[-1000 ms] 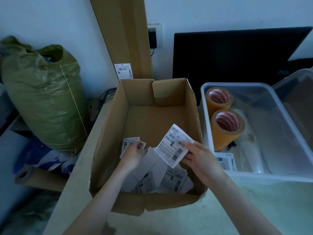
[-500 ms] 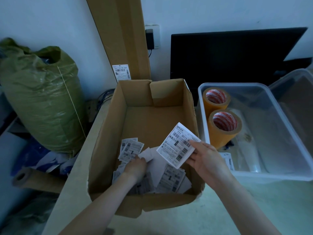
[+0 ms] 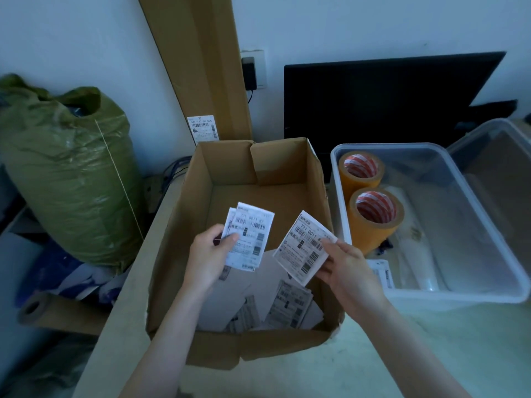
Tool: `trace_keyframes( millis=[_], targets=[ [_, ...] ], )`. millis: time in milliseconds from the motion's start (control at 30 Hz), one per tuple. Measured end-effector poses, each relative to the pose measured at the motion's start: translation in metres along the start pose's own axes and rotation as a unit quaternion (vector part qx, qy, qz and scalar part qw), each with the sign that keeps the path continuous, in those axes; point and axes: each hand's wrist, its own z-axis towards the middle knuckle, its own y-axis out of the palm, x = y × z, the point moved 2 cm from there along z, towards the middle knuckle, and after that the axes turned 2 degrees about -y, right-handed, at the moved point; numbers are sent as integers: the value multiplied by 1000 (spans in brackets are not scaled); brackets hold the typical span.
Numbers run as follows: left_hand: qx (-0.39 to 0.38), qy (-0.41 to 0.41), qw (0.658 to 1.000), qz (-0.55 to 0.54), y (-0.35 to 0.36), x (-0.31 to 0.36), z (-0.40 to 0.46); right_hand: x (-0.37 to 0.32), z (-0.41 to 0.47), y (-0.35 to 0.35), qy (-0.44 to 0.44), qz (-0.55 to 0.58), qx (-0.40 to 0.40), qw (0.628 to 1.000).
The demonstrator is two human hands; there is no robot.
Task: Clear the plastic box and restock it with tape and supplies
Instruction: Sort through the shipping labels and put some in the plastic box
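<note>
Right now my right hand [image 3: 343, 271] has a pinching grip on one label [image 3: 303, 247], my left hand [image 3: 211, 255] on a few labels [image 3: 250, 235] — both above the cardboard box [image 3: 178, 254]; the plastic box [image 3: 488, 225] lies rightward, nearer my right hand

The shipping label [image 3: 304, 248] in the right hand [image 3: 346, 271] reads "771 0011"; its other print is illegible.

left hand [image 3: 208, 258] pinching, right hand [image 3: 346, 267] pinching, seemingly by fingertips
</note>
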Motion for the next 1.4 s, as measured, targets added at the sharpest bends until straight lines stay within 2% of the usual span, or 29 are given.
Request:
trace_keyframes(
  millis=[133,267,467,700,867,933,1000,1133,1200,1400],
  targets=[
    [-8,-13,997,-70,4,17,-12,1,0,3,-1,-14,-9,1000],
    [-16,15,1000,-17,22,20,-17,3,-2,6,1,-28,-41,999],
    [21,83,994,70,48,20,-27,8,-3,13,-19,-51,-61,997],
    [7,116,991,62,58,22,-31,12,-1,16,-19,-55,-67,996],
    [-46,128,988,70,52,19,-27,14,1,13,-23,-68,-70,995],
    [-38,93,992,75,46,7,-9,15,2,10,-11,-55,-62,997],
    [-22,18,991,133,38,-17,21,16,4,7,-2,-44,-59,997],
    [-88,-132,935,316,25,-72,64,17,7,3,10,-34,-54,998],
    [-114,-158,913,359,22,-90,69,19,8,4,17,-37,-49,998],
    [-105,-168,896,398,31,-105,74,19,12,0,21,-14,-53,998]
  ],
)
